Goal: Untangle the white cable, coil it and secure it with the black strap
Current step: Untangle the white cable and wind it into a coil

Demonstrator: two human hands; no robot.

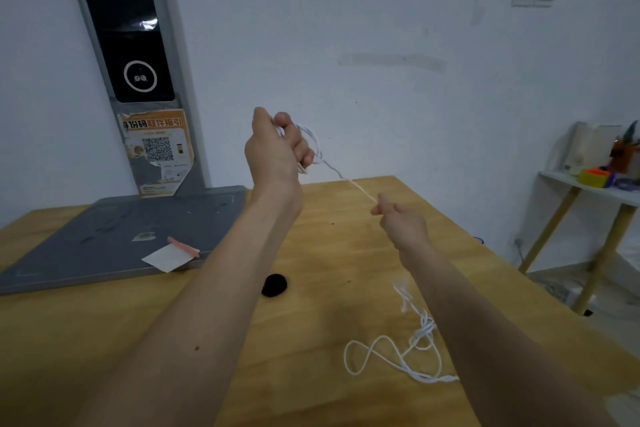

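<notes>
Left hand (pixel 277 146) is raised above the wooden table (pixel 329 229), fingers curled round a few loops of the white cable (pixel 349 180). A taut run of cable goes down and right from that hand to the right hand (pixel 401 218), which pinches it between thumb and fingertips. The rest of the cable lies loose on the table near the right forearm, in open loops with a tangled bit. Black strap (pixel 274 285) sits on the table between the two forearms, untouched. Grey flat base (pixel 114 239) of a stand at back left, with a white paper slip (pixel 169 258) on its edge.
</notes>
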